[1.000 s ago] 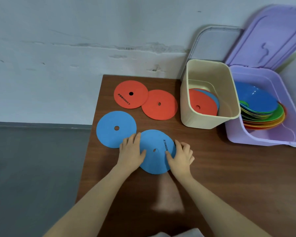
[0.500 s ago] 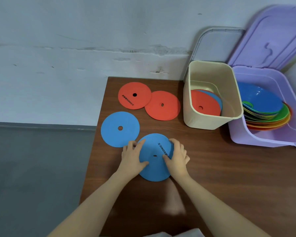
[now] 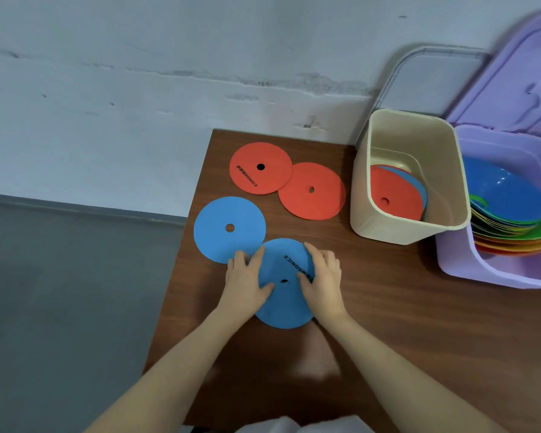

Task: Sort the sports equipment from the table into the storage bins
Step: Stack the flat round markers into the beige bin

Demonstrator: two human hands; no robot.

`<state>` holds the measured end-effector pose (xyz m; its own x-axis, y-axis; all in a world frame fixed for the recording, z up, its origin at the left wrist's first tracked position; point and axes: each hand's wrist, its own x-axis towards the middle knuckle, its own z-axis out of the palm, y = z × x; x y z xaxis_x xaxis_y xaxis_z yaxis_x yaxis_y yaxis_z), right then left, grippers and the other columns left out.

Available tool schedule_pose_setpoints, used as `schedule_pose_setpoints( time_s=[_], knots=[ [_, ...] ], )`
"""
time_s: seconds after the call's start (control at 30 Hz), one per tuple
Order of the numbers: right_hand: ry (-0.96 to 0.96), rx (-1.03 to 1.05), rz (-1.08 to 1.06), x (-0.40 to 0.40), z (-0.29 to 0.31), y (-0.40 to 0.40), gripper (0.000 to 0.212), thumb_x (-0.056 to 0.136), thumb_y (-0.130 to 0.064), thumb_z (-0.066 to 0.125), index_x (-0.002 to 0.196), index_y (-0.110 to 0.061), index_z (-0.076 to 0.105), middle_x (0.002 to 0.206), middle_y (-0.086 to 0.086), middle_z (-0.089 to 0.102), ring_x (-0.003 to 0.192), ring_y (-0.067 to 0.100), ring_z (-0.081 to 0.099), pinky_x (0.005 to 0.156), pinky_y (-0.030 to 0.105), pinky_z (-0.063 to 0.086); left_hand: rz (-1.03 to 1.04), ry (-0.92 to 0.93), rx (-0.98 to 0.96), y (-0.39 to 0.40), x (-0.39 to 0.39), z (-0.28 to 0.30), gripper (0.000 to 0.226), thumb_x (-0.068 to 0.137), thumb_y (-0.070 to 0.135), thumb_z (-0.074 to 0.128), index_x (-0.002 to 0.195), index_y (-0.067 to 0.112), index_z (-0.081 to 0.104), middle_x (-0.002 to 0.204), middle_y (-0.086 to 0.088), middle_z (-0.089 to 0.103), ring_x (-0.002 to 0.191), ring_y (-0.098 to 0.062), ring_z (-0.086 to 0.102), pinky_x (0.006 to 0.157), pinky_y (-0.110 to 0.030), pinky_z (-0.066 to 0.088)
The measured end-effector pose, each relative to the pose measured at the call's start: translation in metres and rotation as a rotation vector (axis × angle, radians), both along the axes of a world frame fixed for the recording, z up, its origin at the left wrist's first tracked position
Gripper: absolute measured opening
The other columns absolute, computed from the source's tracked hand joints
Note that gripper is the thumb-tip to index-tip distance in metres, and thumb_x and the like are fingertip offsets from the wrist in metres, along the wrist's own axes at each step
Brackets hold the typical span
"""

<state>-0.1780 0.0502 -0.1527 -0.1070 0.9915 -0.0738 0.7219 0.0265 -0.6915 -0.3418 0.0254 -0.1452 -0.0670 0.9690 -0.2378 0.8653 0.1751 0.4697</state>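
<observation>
Both hands, left hand (image 3: 247,282) and right hand (image 3: 322,281), pinch the near blue disc (image 3: 283,303); lift edge cleanly off surface (image 3: 419,323), avoid dragging its neighbour.

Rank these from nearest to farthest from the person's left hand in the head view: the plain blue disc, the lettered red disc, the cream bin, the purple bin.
From the left hand:
1. Plain blue disc, just beyond the fingertips, which lie at its near edge.
2. Lettered red disc, further back toward the wall.
3. Cream bin, off to the right.
4. Purple bin, far right, beyond the cream bin.
</observation>
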Motion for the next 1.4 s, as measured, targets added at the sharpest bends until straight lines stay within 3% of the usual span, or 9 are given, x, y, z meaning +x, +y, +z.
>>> schedule_pose_setpoints(
  time_s=[0.2,0.4,0.47,0.53,0.6,0.7,1.1,1.23,1.4],
  knots=[
    [-0.018,0.055,0.033,-0.037,0.016,0.039,0.060,0.082,-0.009,0.063,0.137,-0.018,0.041,0.115,0.004,0.043,0.102,0.015,0.036,0.091,0.023,0.022,0.019,0.043,0.179,0.029,-0.038,0.010,0.079,0.081,0.030,0.068,0.146,0.017,0.024,0.117,-0.012,0.036,0.102,-0.025,0.037,0.092,-0.033,0.035],
    [-0.029,0.028,0.032,-0.093,0.022,0.074,0.060,0.084,-0.016,0.061,0.139,-0.020,0.037,0.121,0.004,0.044,0.114,0.021,0.039,0.094,0.029,0.022,0.035,0.111,0.251,0.067,-0.090,0.015,0.080,0.072,0.021,0.077,0.140,0.007,0.037,0.111,-0.021,0.045,0.096,-0.034,0.044,0.084,-0.039,0.040],
    [-0.136,-0.032,0.019,-0.104,0.018,0.084,0.059,0.086,-0.023,0.059,0.140,-0.019,0.035,0.127,0.005,0.043,0.119,0.024,0.037,0.098,0.036,0.024,0.028,0.150,0.134,0.076,-0.105,0.014,0.087,0.076,0.032,0.074,0.145,0.009,0.026,0.129,-0.021,0.038,0.110,-0.034,0.040,0.092,-0.039,0.036],
    [-0.267,-0.124,-0.022,-0.106,0.012,0.084,0.060,0.085,-0.032,0.059,0.139,-0.017,0.036,0.134,0.007,0.039,0.122,0.029,0.034,0.101,0.041,0.024,0.016,0.184,-0.041,0.079,-0.115,0.008,0.095,0.080,0.049,0.064,0.148,0.011,0.009,0.149,-0.015,0.017,0.129,-0.035,0.025,0.104,-0.041,0.028],
    [-0.318,-0.170,-0.041,-0.102,0.005,0.075,0.063,0.084,-0.040,0.059,0.138,-0.017,0.036,0.138,0.006,0.033,0.124,0.030,0.031,0.103,0.044,0.022,-0.011,0.157,-0.163,0.076,-0.120,0.001,0.094,0.084,0.056,0.055,0.148,0.013,0.000,0.156,-0.009,0.002,0.139,-0.034,0.010,0.110,-0.044,0.019],
    [-0.313,-0.190,-0.006,-0.097,0.000,0.062,0.068,0.083,-0.044,0.058,0.142,-0.024,0.030,0.143,0.000,0.025,0.128,0.029,0.024,0.105,0.046,0.018,-0.070,0.139,-0.158,0.069,-0.121,-0.003,0.083,0.090,0.051,0.049,0.148,0.016,0.002,0.157,-0.005,-0.002,0.143,-0.026,-0.001,0.113,-0.043,0.008],
    [-0.171,-0.329,-0.029,-0.094,0.008,0.051,0.080,0.073,-0.033,0.073,0.141,-0.029,0.032,0.152,-0.011,0.015,0.138,0.019,0.012,0.108,0.044,0.009,-0.135,0.071,-0.114,0.038,-0.114,-0.001,0.076,0.086,0.046,0.058,0.146,0.027,0.015,0.153,-0.004,0.009,0.139,-0.023,0.007,0.110,-0.042,0.012],
    [-0.129,-0.324,-0.032,-0.095,0.007,0.042,0.077,0.072,-0.026,0.074,0.139,-0.027,0.035,0.154,-0.011,0.014,0.140,0.017,0.009,0.110,0.043,0.006,-0.147,0.062,-0.100,0.027,-0.113,-0.002,0.074,0.084,0.046,0.059,0.144,0.029,0.019,0.146,-0.005,0.013,0.134,-0.026,0.012,0.109,-0.043,0.015],
    [-0.091,-0.323,-0.065,-0.104,0.006,0.035,0.073,0.069,-0.017,0.074,0.133,-0.027,0.041,0.155,-0.009,0.013,0.140,0.016,0.007,0.110,0.042,0.004,-0.159,0.059,-0.121,0.024,-0.118,-0.001,0.091,0.076,0.052,0.064,0.145,0.024,0.011,0.125,-0.007,0.022,0.115,-0.025,0.025,0.101,-0.037,0.026]
  ],
)
